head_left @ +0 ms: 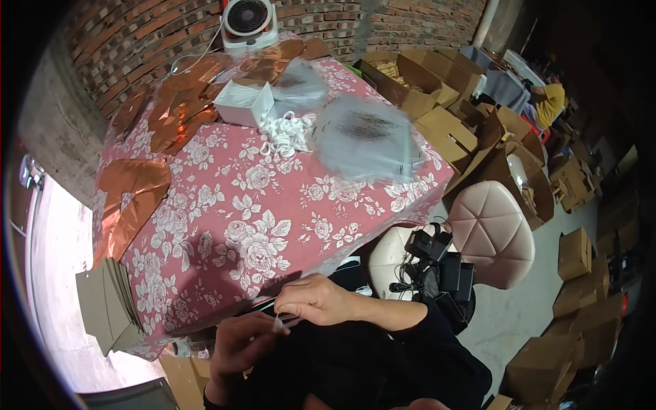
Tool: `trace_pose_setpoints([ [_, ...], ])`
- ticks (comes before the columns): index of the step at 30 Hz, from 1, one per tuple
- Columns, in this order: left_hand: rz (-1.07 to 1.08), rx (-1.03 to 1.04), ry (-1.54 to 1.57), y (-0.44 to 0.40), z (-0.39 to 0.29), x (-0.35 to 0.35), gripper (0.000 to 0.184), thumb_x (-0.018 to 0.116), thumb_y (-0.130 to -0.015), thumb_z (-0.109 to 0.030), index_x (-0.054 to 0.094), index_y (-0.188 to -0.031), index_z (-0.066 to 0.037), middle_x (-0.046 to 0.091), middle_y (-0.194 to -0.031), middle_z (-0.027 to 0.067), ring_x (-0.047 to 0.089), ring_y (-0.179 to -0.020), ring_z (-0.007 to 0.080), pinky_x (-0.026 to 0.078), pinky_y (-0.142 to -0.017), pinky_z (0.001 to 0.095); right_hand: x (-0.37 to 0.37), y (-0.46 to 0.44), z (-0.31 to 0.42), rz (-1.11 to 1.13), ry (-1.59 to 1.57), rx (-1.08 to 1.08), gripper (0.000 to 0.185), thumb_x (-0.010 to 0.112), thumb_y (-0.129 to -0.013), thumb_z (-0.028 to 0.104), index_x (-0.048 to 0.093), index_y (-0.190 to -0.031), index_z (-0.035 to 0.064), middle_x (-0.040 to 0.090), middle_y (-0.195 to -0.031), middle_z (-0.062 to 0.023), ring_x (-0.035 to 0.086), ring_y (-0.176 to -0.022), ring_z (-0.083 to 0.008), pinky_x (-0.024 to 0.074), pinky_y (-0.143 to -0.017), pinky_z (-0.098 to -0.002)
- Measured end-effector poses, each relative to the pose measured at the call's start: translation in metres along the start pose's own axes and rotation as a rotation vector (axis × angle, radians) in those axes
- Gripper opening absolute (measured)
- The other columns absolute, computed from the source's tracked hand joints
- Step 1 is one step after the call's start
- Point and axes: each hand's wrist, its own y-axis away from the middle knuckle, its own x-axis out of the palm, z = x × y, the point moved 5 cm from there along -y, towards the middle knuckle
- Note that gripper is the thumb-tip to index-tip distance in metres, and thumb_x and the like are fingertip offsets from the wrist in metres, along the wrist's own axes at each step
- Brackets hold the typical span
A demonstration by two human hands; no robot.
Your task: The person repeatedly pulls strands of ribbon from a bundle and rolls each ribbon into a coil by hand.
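Observation:
My right hand (314,301) is at the near edge of the table, fingers closed in a pinch on a small whitish strip (279,325). Just below and to the left, my left hand (242,344) is closed on the same small piece, which looks thin and partly see-through; its exact kind cannot be made out. The two hands are close together, in front of my dark clothing. Farther up the table lie a pile of white ring-like coils (283,133), a white open box (244,102) and a stack of clear plastic bags (365,140) with dark print.
A pink floral tablecloth (260,219) covers the table. Copper foil balloons (133,188) lie at its left; a white fan (249,24) stands at the back. Right are a padded chair (492,232), black adapters (444,266) and cardboard boxes (451,137). A person in yellow (549,106) is beyond.

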Motion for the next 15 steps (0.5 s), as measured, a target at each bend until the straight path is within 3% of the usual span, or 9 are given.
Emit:
trace_pose_setpoints([
  [2, -0.126, -0.007, 0.330, 0.005, 0.009, -0.005, 0.029, 0.058, -0.082, 0.008, 0.065, -0.110, 0.004, 0.066, -0.107, 0.0195, 0.068, -0.076, 0.0217, 0.051, -0.067, 0.0277, 0.009, 0.007, -0.010, 0.054, -0.141, 0.155, 0.015, 0.054, -0.097, 0.011, 0.063, -0.099, -0.0011, 0.059, -0.075, -0.0074, 0.056, -0.065, -0.0188, 0.0459, -0.060, -0.0313],
  [3, -0.134, -0.005, 0.328, 0.004, 0.006, -0.004, 0.029, 0.058, -0.082, 0.008, 0.065, -0.110, 0.004, 0.066, -0.107, 0.0195, 0.068, -0.076, 0.0217, 0.051, -0.067, 0.0277, 0.016, 0.012, -0.018, 0.104, -0.282, 0.316, 0.016, 0.053, -0.100, 0.011, 0.063, -0.101, -0.0016, 0.058, -0.074, -0.0036, 0.053, -0.065, -0.0114, 0.0439, -0.058, -0.0271],
  [4, -0.221, -0.023, 0.299, 0.001, 0.004, -0.003, 0.032, 0.058, -0.082, 0.009, 0.064, -0.113, 0.004, 0.067, -0.107, 0.0186, 0.068, -0.078, 0.0215, 0.052, -0.067, 0.0278, 0.019, 0.008, -0.009, -0.018, -0.403, 0.282, 0.020, 0.049, -0.103, 0.014, 0.062, -0.103, -0.0012, 0.054, -0.071, 0.0006, 0.047, -0.065, -0.0061, 0.0417, -0.058, -0.0243],
  [6, -0.313, -0.047, 0.270, -0.001, 0.003, 0.000, 0.034, 0.057, -0.082, 0.009, 0.064, -0.115, 0.004, 0.067, -0.106, 0.0177, 0.068, -0.081, 0.0213, 0.052, -0.068, 0.0280, 0.018, 0.013, -0.019, 0.006, -0.364, 0.301, 0.019, 0.049, -0.103, 0.013, 0.061, -0.105, -0.0009, 0.054, -0.070, 0.0007, 0.047, -0.064, -0.0064, 0.0416, -0.057, -0.0242],
  [8, -0.382, 0.060, -0.125, -0.007, 0.005, 0.004, 0.035, 0.058, -0.083, 0.008, 0.061, -0.117, 0.003, 0.066, -0.106, 0.0184, 0.069, -0.081, 0.0267, 0.054, -0.069, 0.0315, 0.016, 0.015, -0.023, 0.002, -0.282, 0.335, 0.016, 0.052, -0.101, 0.012, 0.062, -0.101, -0.0004, 0.056, -0.069, -0.0012, 0.050, -0.061, -0.0087, 0.0429, -0.056, -0.0255],
  [9, -0.386, 0.063, -0.127, -0.011, 0.011, 0.006, 0.035, 0.058, -0.083, 0.008, 0.061, -0.117, 0.003, 0.066, -0.106, 0.0184, 0.069, -0.081, 0.0267, 0.054, -0.069, 0.0315, 0.017, 0.012, -0.020, 0.007, -0.281, 0.333, 0.016, 0.052, -0.101, 0.012, 0.062, -0.101, -0.0004, 0.056, -0.069, -0.0012, 0.050, -0.061, -0.0087, 0.0429, -0.056, -0.0255],
  [11, -0.471, 0.303, -0.492, -0.013, 0.004, 0.010, 0.031, 0.059, -0.084, 0.006, 0.058, -0.114, 0.001, 0.065, -0.104, 0.0201, 0.068, -0.083, 0.0338, 0.056, -0.071, 0.0363, 0.012, 0.006, -0.008, -0.031, 0.006, 0.197, 0.012, 0.056, -0.097, 0.009, 0.062, -0.094, -0.0005, 0.059, -0.069, -0.0060, 0.057, -0.061, -0.0150, 0.0454, -0.057, -0.0289],
  [12, -0.481, 0.264, -0.528, -0.012, 0.002, 0.010, 0.026, 0.061, -0.084, 0.004, 0.057, -0.109, 0.000, 0.064, -0.098, 0.0204, 0.066, -0.079, 0.0375, 0.055, -0.067, 0.0407, 0.011, 0.004, -0.006, -0.027, 0.006, 0.196, 0.012, 0.056, -0.097, 0.009, 0.062, -0.094, -0.0005, 0.059, -0.069, -0.0060, 0.057, -0.061, -0.0150, 0.0454, -0.057, -0.0289],
  [15, -0.401, 0.237, -0.522, -0.007, 0.007, 0.011, 0.022, 0.062, -0.085, 0.002, 0.058, -0.106, 0.000, 0.064, -0.089, 0.0196, 0.064, -0.071, 0.0340, 0.052, -0.059, 0.0382, 0.005, 0.001, 0.005, 0.003, 0.247, 0.066, 0.010, 0.060, -0.093, 0.009, 0.063, -0.090, -0.0001, 0.062, -0.073, -0.0106, 0.062, -0.064, -0.0248, 0.0475, -0.058, -0.0333],
])
